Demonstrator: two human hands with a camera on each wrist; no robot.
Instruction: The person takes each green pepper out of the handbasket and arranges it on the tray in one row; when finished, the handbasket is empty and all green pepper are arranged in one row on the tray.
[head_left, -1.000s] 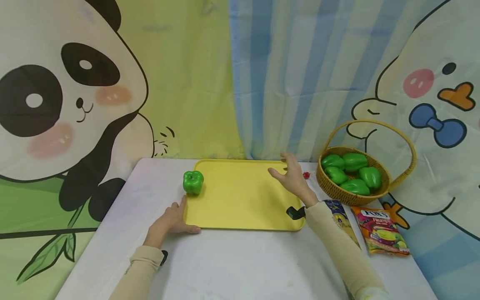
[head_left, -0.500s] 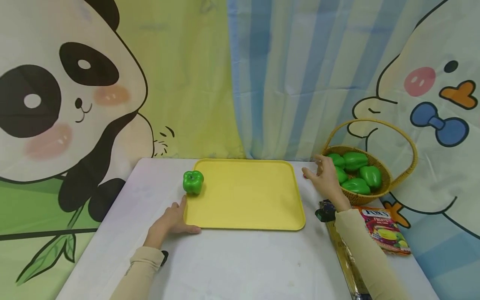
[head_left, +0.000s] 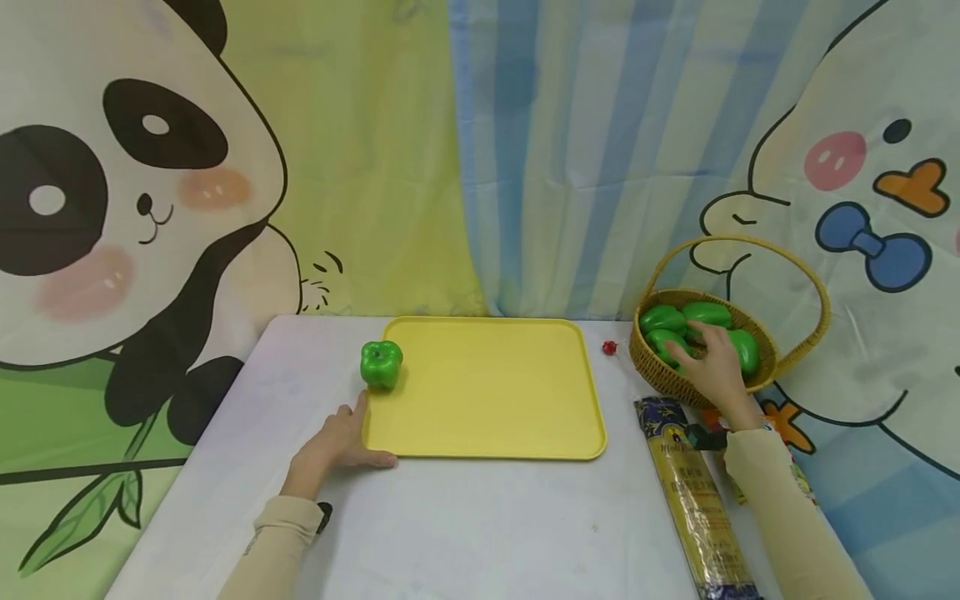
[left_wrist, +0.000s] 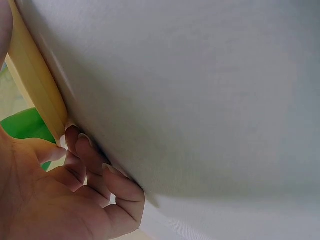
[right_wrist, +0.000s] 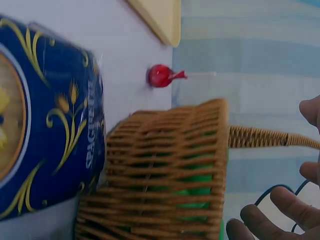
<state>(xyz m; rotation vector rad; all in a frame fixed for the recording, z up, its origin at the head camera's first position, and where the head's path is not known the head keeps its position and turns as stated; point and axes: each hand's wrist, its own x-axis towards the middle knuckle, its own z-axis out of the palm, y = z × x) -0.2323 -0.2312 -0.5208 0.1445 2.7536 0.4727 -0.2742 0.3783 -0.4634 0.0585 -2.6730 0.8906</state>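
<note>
Right hand (head_left: 708, 365) hangs over the green peppers (head_left: 662, 317) in the far-right basket (head_left: 654, 372), fingers parted, empty! Left hand (head_left: 337, 443), relaxed, touches the yellow tray (head_left: 487, 392); straddling one pepper squarely looks best.

Flat yellow tray (head_left: 487, 392), lone bell pepper (head_left: 381, 364), wicker basket (head_left: 656, 379) of green peppers (head_left: 663, 318).

The tray lies flat along the table's (head_left: 487, 525) far edge, a rounded, raised rim round it; the left hand (head_left: 333, 442) touches its left edge and near-left corner. The bell pepper, glossy, lobed and bright green, sits at the tray's left edge, toward the far-left corner, overlapping the rim in the head view. The tan basket stands upright at the table's far-right corner, its tall handle arched above; smooth, shiny green peppers lie inside, partly hidden by the right hand (head_left: 712, 367). Whether its fingers touch any is unclear.
</note>
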